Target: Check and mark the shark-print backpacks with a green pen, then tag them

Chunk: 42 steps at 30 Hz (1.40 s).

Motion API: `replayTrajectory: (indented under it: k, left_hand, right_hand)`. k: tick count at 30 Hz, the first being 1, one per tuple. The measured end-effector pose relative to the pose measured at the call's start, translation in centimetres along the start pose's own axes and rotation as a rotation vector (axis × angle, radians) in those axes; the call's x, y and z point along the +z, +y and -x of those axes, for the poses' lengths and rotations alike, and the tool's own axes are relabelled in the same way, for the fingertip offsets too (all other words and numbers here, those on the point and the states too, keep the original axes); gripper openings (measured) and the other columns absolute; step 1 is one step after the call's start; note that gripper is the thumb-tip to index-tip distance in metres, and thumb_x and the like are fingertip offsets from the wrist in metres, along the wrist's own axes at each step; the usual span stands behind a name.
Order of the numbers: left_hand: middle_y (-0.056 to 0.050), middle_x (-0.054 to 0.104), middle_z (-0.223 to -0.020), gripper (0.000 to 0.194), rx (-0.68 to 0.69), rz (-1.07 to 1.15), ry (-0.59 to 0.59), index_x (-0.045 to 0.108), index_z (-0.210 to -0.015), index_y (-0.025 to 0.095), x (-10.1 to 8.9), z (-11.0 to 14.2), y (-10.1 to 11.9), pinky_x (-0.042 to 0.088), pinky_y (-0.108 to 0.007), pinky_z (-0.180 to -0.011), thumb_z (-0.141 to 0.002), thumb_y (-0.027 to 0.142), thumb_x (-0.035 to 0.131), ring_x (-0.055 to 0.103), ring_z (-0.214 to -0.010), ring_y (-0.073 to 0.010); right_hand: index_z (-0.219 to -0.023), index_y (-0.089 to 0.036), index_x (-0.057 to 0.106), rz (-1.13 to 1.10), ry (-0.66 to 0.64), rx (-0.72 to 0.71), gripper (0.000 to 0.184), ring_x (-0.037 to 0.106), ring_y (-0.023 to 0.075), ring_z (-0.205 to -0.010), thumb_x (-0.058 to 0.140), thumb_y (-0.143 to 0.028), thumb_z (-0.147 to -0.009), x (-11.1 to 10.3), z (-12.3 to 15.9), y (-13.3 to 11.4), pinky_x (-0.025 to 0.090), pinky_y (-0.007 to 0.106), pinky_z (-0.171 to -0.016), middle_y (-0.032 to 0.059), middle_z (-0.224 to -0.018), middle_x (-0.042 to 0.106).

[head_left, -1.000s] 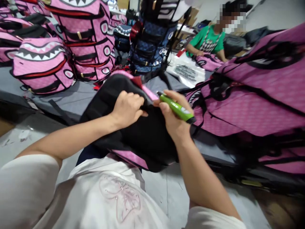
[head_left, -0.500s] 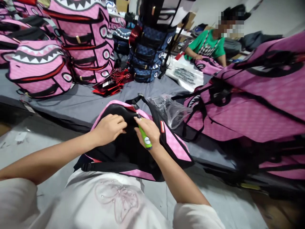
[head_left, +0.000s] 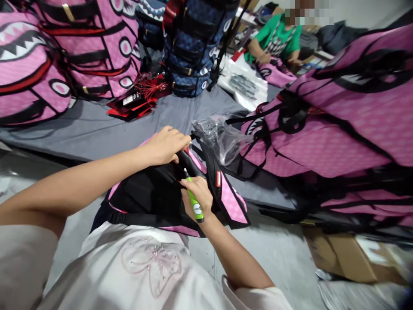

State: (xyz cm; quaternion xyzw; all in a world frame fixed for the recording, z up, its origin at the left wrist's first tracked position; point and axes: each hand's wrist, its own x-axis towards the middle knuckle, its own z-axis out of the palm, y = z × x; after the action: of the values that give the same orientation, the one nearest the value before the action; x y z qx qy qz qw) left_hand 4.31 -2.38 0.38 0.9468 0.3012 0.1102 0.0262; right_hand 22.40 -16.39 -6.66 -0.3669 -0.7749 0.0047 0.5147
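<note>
"Covering the table, is that grey cloth (head_left: 87,140)?"

"Yes, in a cluttered room; the black-and-pink backpack (head_left: 148,189) is at its near edge."

"What's changed?"

"The left hand (head_left: 167,145) has moved farther right, grasping the backpack's far edge; the marker's tip now points below it."

"Counts?"

"One green marker (head_left: 194,201), clasped in the right hand (head_left: 202,193); one clear plastic bag (head_left: 222,140), right of the backpack; one person (head_left: 279,38), far right."

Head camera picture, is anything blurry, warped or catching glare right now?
Head view: lens stretch seems to swell the right-hand pink bag, which looks soft; glare streaks the clear plastic; the black bag's folds sink into darkness; pixelation covers the co-worker's face.
</note>
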Motion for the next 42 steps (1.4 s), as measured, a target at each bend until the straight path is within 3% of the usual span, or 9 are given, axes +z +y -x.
replayTrajectory:
  k: [4, 7, 10, 14, 20, 26, 30, 34, 42]
  left_hand:
    - [-0.014, 0.063, -0.138, 0.082, 0.086, -0.046, -0.007, 0.04, -0.15, 0.018, 1.5, -0.8, -0.1, 0.038, -0.037, -0.105, -0.081, 0.032, 0.082, 0.061, -0.122, -0.0274]
    - [-0.022, 0.046, -0.156, 0.126, 0.058, -0.098, -0.03, 0.006, -0.165, 0.019, 1.6, -0.7, 0.5, 0.029, -0.052, -0.118, -0.073, 0.044, 0.088, 0.051, -0.138, -0.038]
    - [-0.025, 0.021, -0.169, 0.14, 0.036, -0.166, -0.079, 0.002, -0.166, 0.024, 1.7, -0.9, 1.2, 0.013, -0.071, -0.121, -0.063, 0.045, 0.095, 0.03, -0.151, -0.0476]
    - [-0.023, 0.005, -0.173, 0.136, 0.008, -0.225, -0.171, -0.003, -0.166, 0.026, 1.9, -1.5, 1.6, 0.007, -0.073, -0.121, -0.069, 0.042, 0.091, 0.014, -0.158, -0.0458]
    - [-0.025, 0.032, -0.163, 0.107, -0.04, -0.225, -0.207, 0.005, -0.167, 0.021, 1.4, -1.6, 1.9, 0.033, -0.052, -0.115, -0.088, 0.041, 0.074, 0.048, -0.139, -0.0392]
    - [-0.022, 0.039, -0.158, 0.096, -0.094, -0.226, -0.22, 0.01, -0.166, 0.022, 1.4, -1.9, 2.1, 0.038, -0.044, -0.104, -0.092, 0.04, 0.068, 0.051, -0.132, -0.0371]
    - [-0.021, 0.041, -0.156, 0.096, -0.129, -0.194, -0.222, 0.009, -0.166, 0.023, 1.7, -2.1, 2.1, 0.035, -0.044, -0.105, -0.092, 0.04, 0.067, 0.048, -0.132, -0.0364]
    - [-0.02, 0.036, -0.16, 0.104, -0.193, -0.17, -0.231, 0.001, -0.166, 0.024, 1.9, -2.2, 2.1, 0.031, -0.047, -0.109, -0.09, 0.04, 0.069, 0.042, -0.138, -0.0377]
    - [-0.02, 0.029, -0.165, 0.107, -0.263, -0.147, -0.262, -0.007, -0.166, 0.022, 2.5, -2.6, 2.2, 0.028, -0.048, -0.114, -0.092, 0.042, 0.067, 0.037, -0.144, -0.0385]
  right_hand:
    - [-0.13, -0.025, 0.063, 0.023, -0.008, 0.027, 0.037, 0.073, 0.0225, -0.086, 0.06, -0.018, -0.094, -0.1, 0.5, 1.4, 0.06, 0.043, -0.081, 0.0078, -0.097, 0.075]
    - [-0.135, -0.024, 0.061, -0.054, 0.029, 0.073, 0.037, 0.075, 0.0244, -0.088, 0.057, -0.029, -0.098, 0.0, 0.4, 2.3, 0.059, 0.045, -0.084, 0.0085, -0.096, 0.078]
    - [-0.137, -0.024, 0.06, -0.11, 0.056, 0.112, 0.038, 0.075, 0.0249, -0.088, 0.054, -0.034, -0.101, 0.2, 0.4, 2.9, 0.06, 0.047, -0.083, 0.0089, -0.096, 0.078]
    - [-0.137, -0.023, 0.06, -0.086, 0.053, 0.109, 0.037, 0.074, 0.0231, -0.084, 0.056, -0.031, -0.101, 0.1, 0.0, 3.4, 0.061, 0.043, -0.078, 0.008, -0.093, 0.078]
    - [-0.139, -0.025, 0.056, -0.018, 0.007, 0.196, 0.039, 0.077, 0.0245, -0.089, 0.057, -0.033, -0.101, -1.0, 0.3, 4.2, 0.062, 0.044, -0.082, 0.0083, -0.098, 0.078]
    - [-0.127, -0.027, 0.055, -0.077, -0.057, 0.443, 0.03, 0.078, 0.0237, -0.093, 0.062, -0.03, -0.097, -1.9, 0.4, 4.2, 0.063, 0.04, -0.082, 0.0066, -0.101, 0.079]
    - [-0.123, -0.025, 0.06, -0.004, -0.228, 0.352, 0.027, 0.077, 0.0243, -0.093, 0.06, -0.036, -0.098, -3.0, -1.2, 4.2, 0.061, 0.04, -0.084, 0.0081, -0.107, 0.079]
    - [-0.134, -0.026, 0.058, 0.265, -0.164, 0.319, 0.034, 0.074, 0.027, -0.102, 0.054, -0.034, -0.102, -3.7, -2.8, 5.2, 0.056, 0.047, -0.096, 0.0108, -0.113, 0.077]
    - [-0.155, -0.02, 0.034, 0.482, -0.618, 0.531, 0.093, 0.045, 0.041, -0.142, 0.083, -0.046, -0.08, 0.8, -6.4, 7.4, 0.044, 0.06, -0.109, 0.0232, -0.155, 0.046]
